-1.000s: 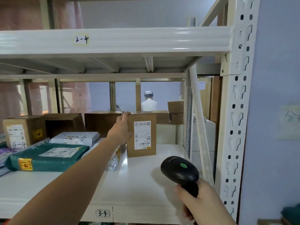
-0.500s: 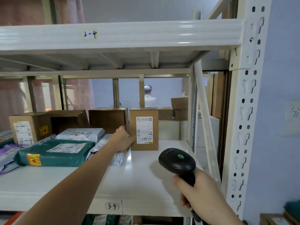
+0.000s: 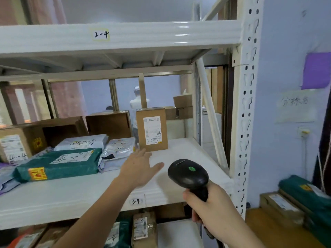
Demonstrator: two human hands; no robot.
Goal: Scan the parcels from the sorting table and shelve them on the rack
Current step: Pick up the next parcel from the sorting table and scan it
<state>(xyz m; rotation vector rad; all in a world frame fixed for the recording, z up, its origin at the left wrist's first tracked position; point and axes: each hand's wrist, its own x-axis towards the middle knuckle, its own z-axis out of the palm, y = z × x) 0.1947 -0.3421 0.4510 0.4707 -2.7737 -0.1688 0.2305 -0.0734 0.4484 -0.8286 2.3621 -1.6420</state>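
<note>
Left hand (image 3: 138,169) hovers open-fingered near the upright parcel (image 3: 151,129) on the shelf (image 3: 180,154); right hand (image 3: 211,203) grips the scanner (image 3: 188,173).

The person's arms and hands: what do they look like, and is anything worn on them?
Both forearms are bare as far as the picture shows: no sleeve, glove, watch or ring is visible. The left hand and the right hand carry no markings or cables.
</note>
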